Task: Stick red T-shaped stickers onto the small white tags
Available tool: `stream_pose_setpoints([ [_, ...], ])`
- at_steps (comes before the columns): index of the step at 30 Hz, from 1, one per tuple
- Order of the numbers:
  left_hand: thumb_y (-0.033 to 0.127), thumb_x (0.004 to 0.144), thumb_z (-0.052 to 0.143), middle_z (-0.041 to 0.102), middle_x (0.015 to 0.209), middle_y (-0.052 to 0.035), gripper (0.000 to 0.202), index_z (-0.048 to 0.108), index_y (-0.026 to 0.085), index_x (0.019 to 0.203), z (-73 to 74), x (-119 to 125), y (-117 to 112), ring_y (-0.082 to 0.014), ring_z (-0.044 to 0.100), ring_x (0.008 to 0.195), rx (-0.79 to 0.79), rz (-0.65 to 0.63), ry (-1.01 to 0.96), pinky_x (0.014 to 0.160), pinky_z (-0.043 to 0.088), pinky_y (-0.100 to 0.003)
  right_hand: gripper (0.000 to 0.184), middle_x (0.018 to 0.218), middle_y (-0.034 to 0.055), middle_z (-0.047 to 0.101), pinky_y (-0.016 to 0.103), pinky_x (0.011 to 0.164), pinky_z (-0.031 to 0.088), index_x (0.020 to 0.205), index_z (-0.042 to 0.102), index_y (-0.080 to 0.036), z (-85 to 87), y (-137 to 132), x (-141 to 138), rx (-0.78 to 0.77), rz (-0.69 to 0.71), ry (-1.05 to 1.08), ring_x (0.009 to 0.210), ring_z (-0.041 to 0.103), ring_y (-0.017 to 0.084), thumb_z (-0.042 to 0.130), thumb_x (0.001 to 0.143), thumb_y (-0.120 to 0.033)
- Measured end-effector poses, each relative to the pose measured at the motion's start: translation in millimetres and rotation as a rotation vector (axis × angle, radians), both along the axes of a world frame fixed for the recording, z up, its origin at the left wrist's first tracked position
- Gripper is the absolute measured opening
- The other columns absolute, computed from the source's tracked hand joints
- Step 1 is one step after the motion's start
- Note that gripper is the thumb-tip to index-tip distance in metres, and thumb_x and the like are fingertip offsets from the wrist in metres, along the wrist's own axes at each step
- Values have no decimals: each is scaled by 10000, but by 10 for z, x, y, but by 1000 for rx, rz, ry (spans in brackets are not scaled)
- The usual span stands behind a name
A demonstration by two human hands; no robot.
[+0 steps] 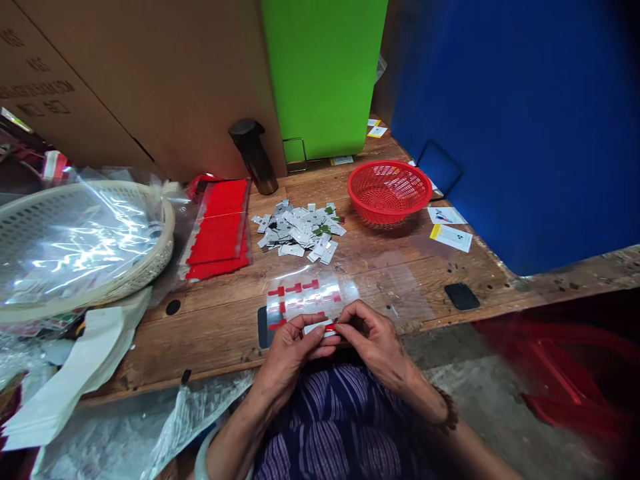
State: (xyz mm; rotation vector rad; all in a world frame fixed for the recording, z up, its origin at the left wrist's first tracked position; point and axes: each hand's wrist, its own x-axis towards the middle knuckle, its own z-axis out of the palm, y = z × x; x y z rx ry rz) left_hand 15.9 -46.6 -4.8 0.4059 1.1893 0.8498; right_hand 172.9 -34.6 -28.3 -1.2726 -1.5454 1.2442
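At the table's front edge, my left hand is closed, pinching a small flat white piece between thumb and fingers. My right hand pinches the end of a red sticker that lies against this piece. Just beyond my fingers is a clear sheet with several red T-shaped stickers on it. Farther back sits a loose pile of small silver-grey plates, a few of them showing green. Stacked red sticker sheets lie to the left of the pile.
A red plastic basket stands at the back right, beside small printed cards. A dark bottle stands before the cardboard box. Green and blue panels rise behind. At left is a white basket with plastic bags.
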Motion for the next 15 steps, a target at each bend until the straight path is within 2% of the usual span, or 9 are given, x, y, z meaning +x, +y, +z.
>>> stream_pose_setpoints([
  [8, 221, 615, 777, 726, 746, -88, 395, 590, 103, 943, -57, 30, 9, -174, 701, 664, 28, 28, 68, 627, 558, -219, 72, 686, -30, 521, 217, 584, 414, 724, 526, -196, -38, -4, -37, -3, -39, 21, 631, 487, 108, 545, 794, -192],
  [15, 290, 584, 783, 718, 675, -66, 421, 600, 113, 919, -59, 21, 17, -163, 690, 612, 77, 35, 185, 640, 548, -233, 47, 714, -15, 584, 248, 636, 460, 734, 555, -196, -29, -35, -96, -116, -64, 59, 677, 550, 133, 559, 782, -195],
])
